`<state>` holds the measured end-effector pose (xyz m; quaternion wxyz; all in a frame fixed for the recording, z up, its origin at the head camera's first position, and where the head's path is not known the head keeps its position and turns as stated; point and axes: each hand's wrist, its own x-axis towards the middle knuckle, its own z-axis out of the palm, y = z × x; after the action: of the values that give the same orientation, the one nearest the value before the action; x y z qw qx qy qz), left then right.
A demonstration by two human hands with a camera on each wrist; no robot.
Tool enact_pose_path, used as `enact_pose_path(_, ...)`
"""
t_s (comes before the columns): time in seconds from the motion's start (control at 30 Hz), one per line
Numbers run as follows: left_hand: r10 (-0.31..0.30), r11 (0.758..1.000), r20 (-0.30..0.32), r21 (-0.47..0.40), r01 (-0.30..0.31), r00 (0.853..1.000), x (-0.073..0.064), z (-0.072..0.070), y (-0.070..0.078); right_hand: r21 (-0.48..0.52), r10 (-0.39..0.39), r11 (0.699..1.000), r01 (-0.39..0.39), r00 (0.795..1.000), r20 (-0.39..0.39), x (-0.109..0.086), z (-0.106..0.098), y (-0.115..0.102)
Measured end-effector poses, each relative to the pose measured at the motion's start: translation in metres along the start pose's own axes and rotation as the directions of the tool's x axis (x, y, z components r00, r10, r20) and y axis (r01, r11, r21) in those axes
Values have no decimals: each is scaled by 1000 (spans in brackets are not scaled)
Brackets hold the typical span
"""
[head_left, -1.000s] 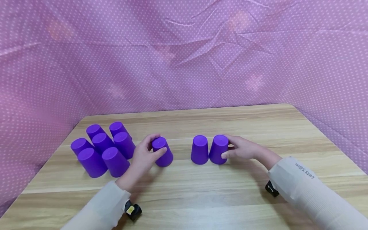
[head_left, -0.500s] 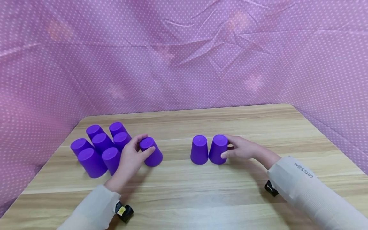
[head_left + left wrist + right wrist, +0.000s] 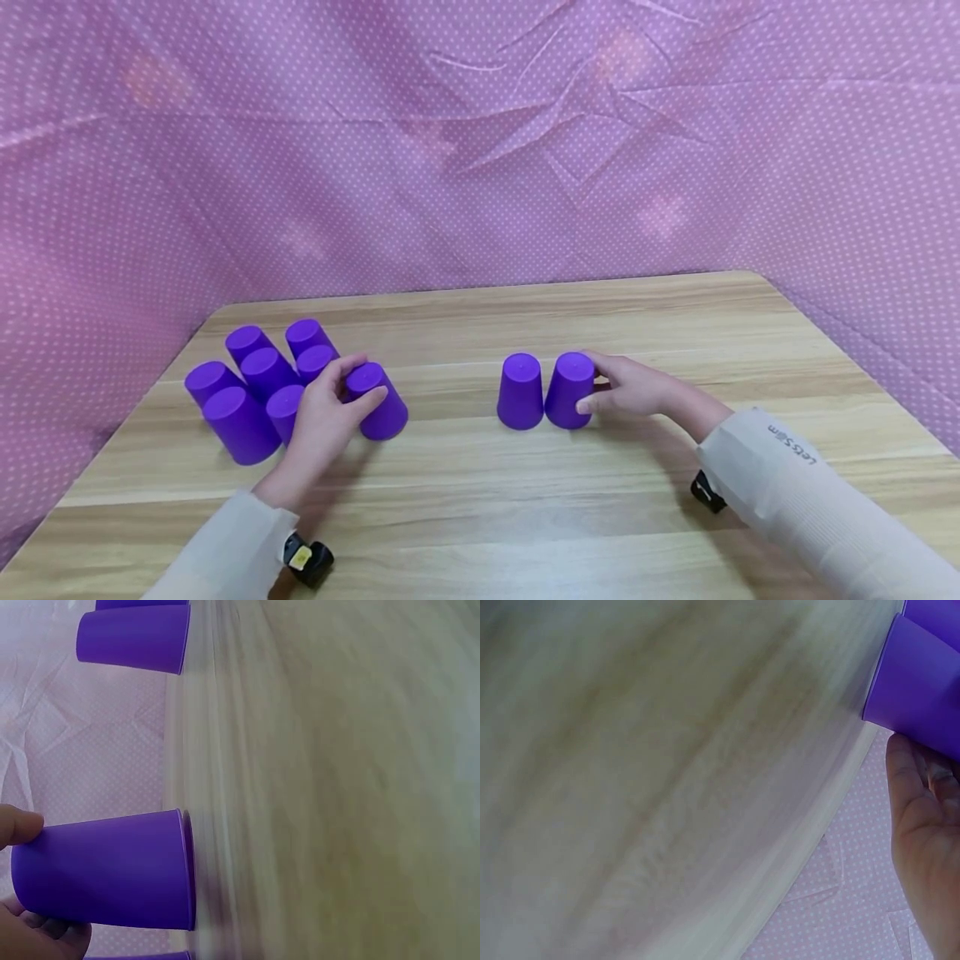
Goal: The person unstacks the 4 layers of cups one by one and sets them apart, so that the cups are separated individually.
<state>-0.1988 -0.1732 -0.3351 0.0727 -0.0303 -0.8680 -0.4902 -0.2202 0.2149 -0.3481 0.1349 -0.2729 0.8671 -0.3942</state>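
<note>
In the head view my left hand [image 3: 321,415] holds an upside-down purple cup [image 3: 382,410], thumb on its near side and fingers behind. The left wrist view shows this cup [image 3: 109,871] pinched near its narrow base, its wide rim close over the tabletop. To the right, my right hand [image 3: 633,387] grips another upturned purple cup [image 3: 567,398] from its right side; in the right wrist view the fingers [image 3: 909,776] lie against that cup [image 3: 922,682]. Just left of it stands a matching cup [image 3: 521,400], their rims side by side.
A cluster of several upturned purple cups [image 3: 240,427] stands at the table's left; my left hand partly covers the nearest ones. The wooden table [image 3: 480,508] ends at a pink dotted cloth [image 3: 480,192] behind and at both sides. Each wrist carries a small black camera [image 3: 309,560].
My left hand has moved left with its cup, away from the standing pair and closer to the cluster. The right hand and its cup have stayed in place.
</note>
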Motion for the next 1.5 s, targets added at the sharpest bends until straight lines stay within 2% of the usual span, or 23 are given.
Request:
enact_pose_path(0.53,2,999,-43,49,0,999,-6,-16,-9,-13,-1,1000,1,1000,-3,0,2,4)
enact_pose_path(0.83,53,985,-60,168,-42,997,-12,-21,-9,-11,-2,1000,2,1000,1,-1,1,1)
enact_pose_path(1.07,46,985,-85,168,-31,995,-13,-24,-8,-14,4,1000,-4,1000,1,-1,1,1)
enact_pose_path(1.5,16,987,-70,158,-5,997,-14,-27,-11,-7,-5,1000,5,1000,-5,-1,1,1)
